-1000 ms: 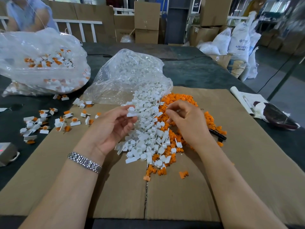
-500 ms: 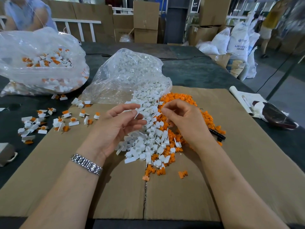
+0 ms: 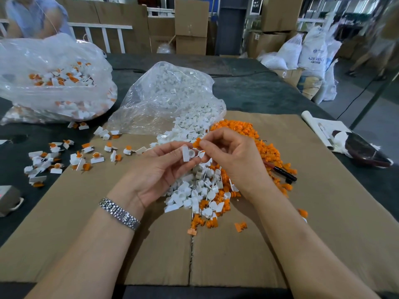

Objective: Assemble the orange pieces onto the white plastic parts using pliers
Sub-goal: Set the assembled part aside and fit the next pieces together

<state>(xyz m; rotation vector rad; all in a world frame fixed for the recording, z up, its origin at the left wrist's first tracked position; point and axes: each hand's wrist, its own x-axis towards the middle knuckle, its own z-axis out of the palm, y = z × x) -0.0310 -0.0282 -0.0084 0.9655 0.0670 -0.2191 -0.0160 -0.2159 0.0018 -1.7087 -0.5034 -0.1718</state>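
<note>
Underneath, cardboard sheet (image 3: 323,212) on dark table (image 3: 259,93).

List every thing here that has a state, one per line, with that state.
left hand: pinches a white part
white part: held, no orange piece in it yet
right hand: pinches an orange piece
orange piece: held just above the white part
middle bag: open, white parts spilling out
pliers: lying unused, partly buried in orange pieces

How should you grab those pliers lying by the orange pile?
Take the pliers by the dark handles, coming from the right, cardboard side. Only the handles stick out; the working end is buried under the orange pieces, so that end gives nothing to hold.
</note>
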